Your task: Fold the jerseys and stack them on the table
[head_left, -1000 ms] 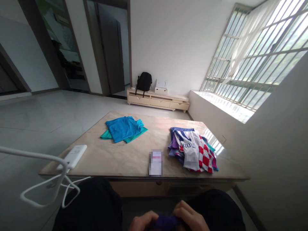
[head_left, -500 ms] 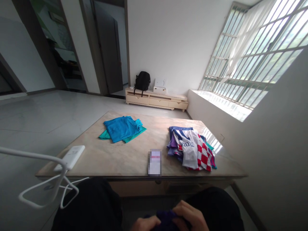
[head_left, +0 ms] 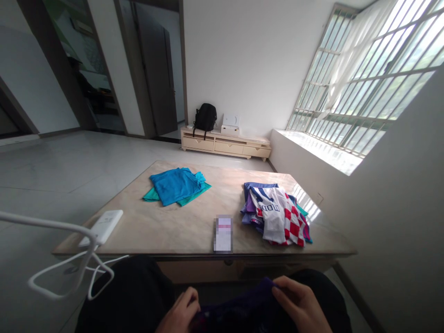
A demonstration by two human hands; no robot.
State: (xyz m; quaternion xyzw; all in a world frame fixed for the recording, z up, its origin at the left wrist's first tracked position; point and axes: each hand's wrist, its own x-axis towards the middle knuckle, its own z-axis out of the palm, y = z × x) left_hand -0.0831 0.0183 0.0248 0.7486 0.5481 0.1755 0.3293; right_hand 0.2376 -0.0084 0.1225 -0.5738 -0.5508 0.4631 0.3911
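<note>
Down at the bottom edge of the view, a dark purple garment (head_left: 239, 307) lies bunched across the person's lap, between the two knees in black trousers (head_left: 135, 296). Its cloth is a deep violet, almost black in the shade, soft and creased, with one edge pulled up into a small peak; what kind of garment it is cannot be told, since most of it is cut off by the frame. The right hand (head_left: 301, 305) pinches that raised edge between thumb and fingers, closed on the cloth. The left hand (head_left: 180, 312) grips the other side of the garment low down, its fingers curled into the fabric. The two hands are apart, with the cloth stretched between them. Just beyond the knees stands a low table (head_left: 173, 231) with a pale marbled top. Near its front edge lies a small upright card or phone (head_left: 223, 233), blurred out. To the right of it sits a loose pile of clothes (head_left: 275, 215), topped by a white shirt and a red-and-white checked one over purple and blue pieces. On the far left part lies a folded blue shirt (head_left: 175, 185) over a teal one. A white power bank (head_left: 104, 226) rests at the left corner, its white cable (head_left: 69, 268) looping off the table.
</note>
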